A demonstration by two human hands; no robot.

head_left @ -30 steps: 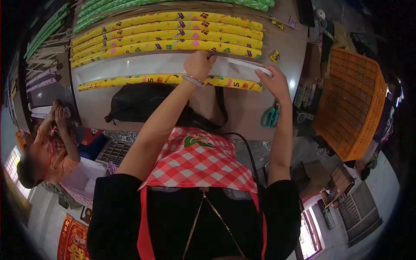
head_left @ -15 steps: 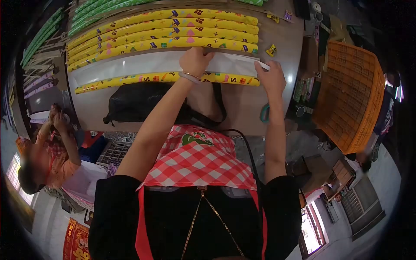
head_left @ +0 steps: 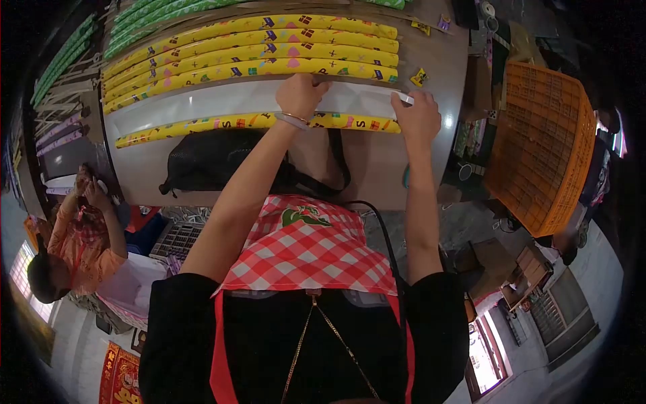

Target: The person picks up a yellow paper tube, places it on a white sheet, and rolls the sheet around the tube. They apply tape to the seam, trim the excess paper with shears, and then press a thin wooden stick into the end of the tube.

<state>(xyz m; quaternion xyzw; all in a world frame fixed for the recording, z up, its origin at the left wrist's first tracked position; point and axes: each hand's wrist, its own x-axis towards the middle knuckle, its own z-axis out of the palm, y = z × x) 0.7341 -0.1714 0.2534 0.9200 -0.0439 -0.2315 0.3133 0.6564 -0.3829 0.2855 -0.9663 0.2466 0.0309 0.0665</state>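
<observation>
A partly unrolled sheet of wrapping paper (head_left: 222, 108) lies across the table, its white side up. Its front part is a yellow printed roll (head_left: 235, 122). My left hand (head_left: 299, 95) has its fingers curled at the far edge of the white sheet, thumb pointing right. At the sheet's right end, my right hand (head_left: 418, 118) pinches the white edge between thumb and fingers. Just beyond the sheet, several finished yellow rolls (head_left: 289, 50) lie side by side. Under my left forearm is a black bag (head_left: 208, 158) with a strap.
Green rolls (head_left: 161, 17) lie at the table's far side. Small yellow packets (head_left: 419, 77) rest near the right edge of the table (head_left: 441, 60). An orange crate (head_left: 538, 148) stands to the right. On the left, another person (head_left: 87, 236) works at a neighbouring table.
My right hand has shifted slightly, and less of the white corner sticks out past its fingers. The left hand stays almost in place. The other person's head and arms have moved a little.
</observation>
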